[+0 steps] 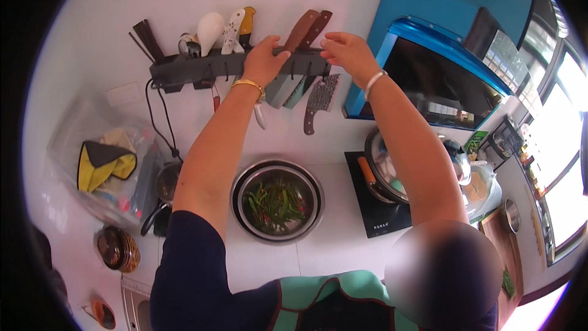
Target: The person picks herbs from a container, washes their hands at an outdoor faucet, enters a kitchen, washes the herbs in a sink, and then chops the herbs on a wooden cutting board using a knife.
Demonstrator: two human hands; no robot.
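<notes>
Both my arms reach up to a dark wall-mounted knife rack [202,68]. My left hand [266,61] is at the rack's front, thumb and fingers apart, with nothing seen in it. To the right, my right hand [350,54] is raised near the rack's right end, its fingers loosely bent and apart, and it holds nothing that I can see. Between my hands, two brown-handled knives [302,29] stand in the rack, their blades showing below. A cleaver [321,95] with a patterned blade hangs handle-down beneath the rack's right end.
Green and red chilli peppers [275,205] lie in a steel bowl [237,205] on the counter. A lidded pot [381,165] sits on a black cooktop [373,211] under a blue range hood [401,9]. At left are a plastic bag [73,122] with a yellow cloth and a patterned jar [130,251].
</notes>
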